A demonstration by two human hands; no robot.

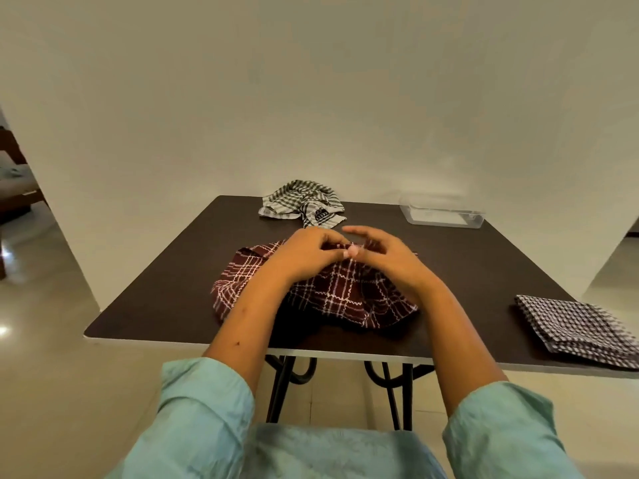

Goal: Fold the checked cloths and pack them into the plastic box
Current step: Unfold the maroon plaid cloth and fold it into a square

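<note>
A crumpled maroon checked cloth (332,299) lies in the middle of the dark table (155,299). My left hand (304,254) and my right hand (383,261) meet over its far edge, fingertips pinching the fabric there. A green-and-white checked cloth (301,202) sits bunched at the table's far side. A folded black-and-white checked cloth (581,330) rests flat at the near right corner. The clear plastic box (442,212) stands open at the far right, with nothing visible inside.
The table stands against a plain wall, on black metal legs (283,385). Tiled floor spreads to the left and right. Furniture shows at the far left edge.
</note>
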